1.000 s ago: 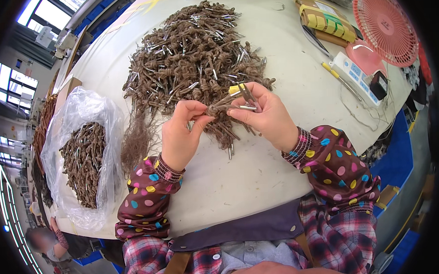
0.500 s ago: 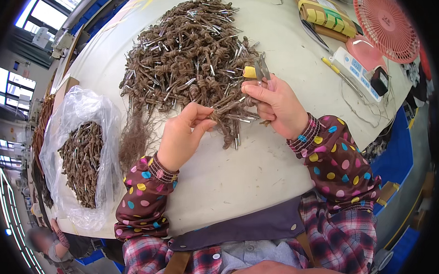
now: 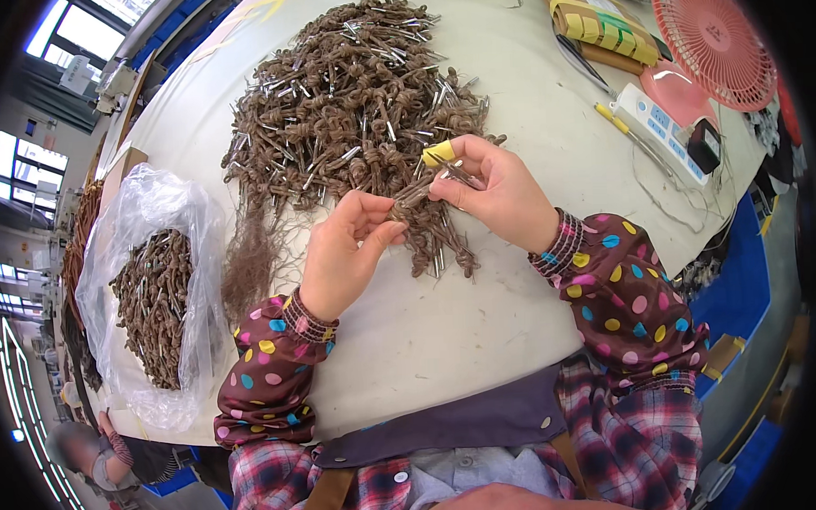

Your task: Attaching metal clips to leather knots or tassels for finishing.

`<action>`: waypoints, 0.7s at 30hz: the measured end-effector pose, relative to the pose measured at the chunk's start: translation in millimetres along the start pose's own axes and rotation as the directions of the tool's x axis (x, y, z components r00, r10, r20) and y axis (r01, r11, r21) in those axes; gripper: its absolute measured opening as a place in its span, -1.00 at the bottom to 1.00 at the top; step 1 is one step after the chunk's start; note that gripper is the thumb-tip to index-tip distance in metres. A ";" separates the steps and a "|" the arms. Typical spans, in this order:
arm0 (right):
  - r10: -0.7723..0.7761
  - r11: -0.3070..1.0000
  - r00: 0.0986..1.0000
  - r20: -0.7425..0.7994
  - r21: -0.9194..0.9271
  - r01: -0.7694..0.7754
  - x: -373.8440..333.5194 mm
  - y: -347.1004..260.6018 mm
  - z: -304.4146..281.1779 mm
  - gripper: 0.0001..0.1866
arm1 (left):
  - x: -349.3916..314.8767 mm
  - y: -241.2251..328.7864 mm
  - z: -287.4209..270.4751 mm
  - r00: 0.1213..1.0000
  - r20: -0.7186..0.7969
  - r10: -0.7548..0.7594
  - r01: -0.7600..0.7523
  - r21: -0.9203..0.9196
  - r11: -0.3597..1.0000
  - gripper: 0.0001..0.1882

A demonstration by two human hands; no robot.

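Observation:
Both hands meet over the near edge of a large pile of knotted brown cords [image 3: 340, 104] with silvery metal tips. My left hand [image 3: 349, 244] is closed in a pinch on a brown cord [image 3: 410, 201], beside several cords lying on the table. My right hand [image 3: 496, 189] is closed round small metal thread snips [image 3: 459, 172], whose blades point left above that cord. Yellow wrapping [image 3: 438, 153] covers the tip of its index finger. The fingers partly hide the snips and the cord's ends.
A clear plastic bag [image 3: 202, 262] with more knotted cords lies at left, near loose brown fibres [image 3: 249, 269]. To the right are a white power strip [image 3: 660, 134] with a black plug, a yellow-handled tool [image 3: 614, 120], a pink fan [image 3: 713, 37] and a taped package [image 3: 597, 19]. Another person [image 3: 96, 455] is at far left.
My right hand has moved slightly left and up and turned; the snips swung from pointing up to pointing left. Cords near it have dropped onto the table. My left hand stays nearly still, pinching.

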State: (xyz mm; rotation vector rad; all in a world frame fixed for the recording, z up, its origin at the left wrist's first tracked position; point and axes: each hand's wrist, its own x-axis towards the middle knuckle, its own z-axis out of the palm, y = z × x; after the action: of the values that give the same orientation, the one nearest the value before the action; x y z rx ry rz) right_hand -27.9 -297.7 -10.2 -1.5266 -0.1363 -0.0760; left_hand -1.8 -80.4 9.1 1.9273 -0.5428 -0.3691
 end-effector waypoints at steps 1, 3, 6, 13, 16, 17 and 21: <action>-0.001 0.999 1.000 0.017 0.048 0.000 0.1 2.9 1.5 -0.69 | 0.9 -1.4 0.3 1.000 0.013 -0.007 0.008 -0.015 1.000 -0.78; -0.012 0.996 1.000 -0.003 0.087 0.012 -1.7 4.9 2.8 -0.75 | 2.0 0.3 1.7 0.999 0.030 -0.017 0.017 -0.029 0.999 -0.75; -0.059 0.991 0.998 -0.014 -0.125 0.056 -1.2 11.9 4.5 -0.78 | 1.8 11.9 2.5 0.964 -0.013 0.266 -0.243 0.361 0.900 -0.71; 0.002 0.963 1.000 -0.018 -0.268 -0.007 -7.7 -4.7 9.3 -0.80 | 3.9 6.2 6.6 0.754 0.025 0.657 -0.437 0.765 0.472 -0.75; 0.008 0.944 1.000 -0.017 -0.329 -0.013 -8.7 -9.8 10.8 -0.81 | 2.3 8.8 7.9 0.742 0.006 0.671 -0.447 0.749 0.488 -0.78; -0.001 0.942 1.000 -0.024 -0.336 -0.007 -9.0 -10.4 11.4 -0.82 | 1.9 9.8 8.3 0.743 -0.003 0.669 -0.457 0.729 0.510 -0.79; -0.025 0.978 0.999 -0.027 -0.209 0.019 -10.4 -1.4 14.6 -0.82 | 1.6 9.8 5.6 0.735 0.037 0.677 -0.461 0.759 0.459 -0.80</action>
State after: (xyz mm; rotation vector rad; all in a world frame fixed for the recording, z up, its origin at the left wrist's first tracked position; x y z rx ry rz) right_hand -38.9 -283.5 -9.7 -1.7327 -0.1249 -0.1336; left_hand -5.2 -89.0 15.8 2.3158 -1.2603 0.6868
